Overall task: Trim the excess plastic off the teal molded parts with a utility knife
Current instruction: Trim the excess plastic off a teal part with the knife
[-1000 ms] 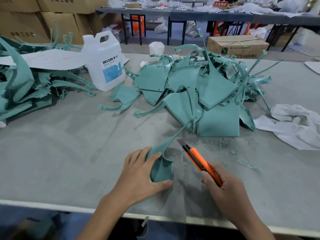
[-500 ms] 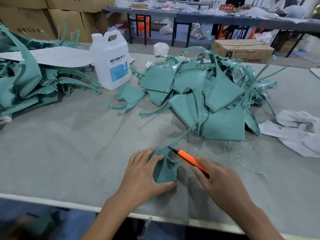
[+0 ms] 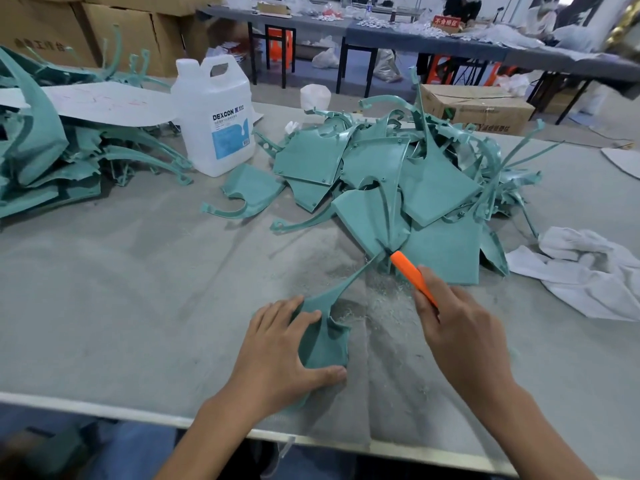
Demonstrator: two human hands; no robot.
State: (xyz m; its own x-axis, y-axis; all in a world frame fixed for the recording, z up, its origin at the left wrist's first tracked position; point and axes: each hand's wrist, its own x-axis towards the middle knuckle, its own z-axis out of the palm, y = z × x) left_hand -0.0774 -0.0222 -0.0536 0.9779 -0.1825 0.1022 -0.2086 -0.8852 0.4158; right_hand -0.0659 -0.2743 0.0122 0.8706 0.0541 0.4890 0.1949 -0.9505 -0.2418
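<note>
A teal molded part [image 3: 325,341] lies flat on the grey table near the front edge, its thin stem running up and to the right towards the pile. My left hand [image 3: 277,355] presses it down, fingers spread over its left side and thumb along its lower edge. My right hand [image 3: 457,337] grips an orange utility knife [image 3: 410,278], whose tip sits far up the stem, at the foot of the big heap of teal parts [image 3: 408,188]. The blade itself is too small to make out.
A white DEXCON jug [image 3: 216,116] stands behind left, with a second teal heap [image 3: 45,161] and a white sheet at far left. A white cloth [image 3: 588,271] lies at right. Pale shavings [image 3: 384,303] litter the table [image 3: 104,306] between my hands. Cardboard boxes and other tables stand beyond.
My right hand has slid the knife up and away along the part's stem, from beside my left hand to the edge of the heap. My left hand has stayed pressed on the part.
</note>
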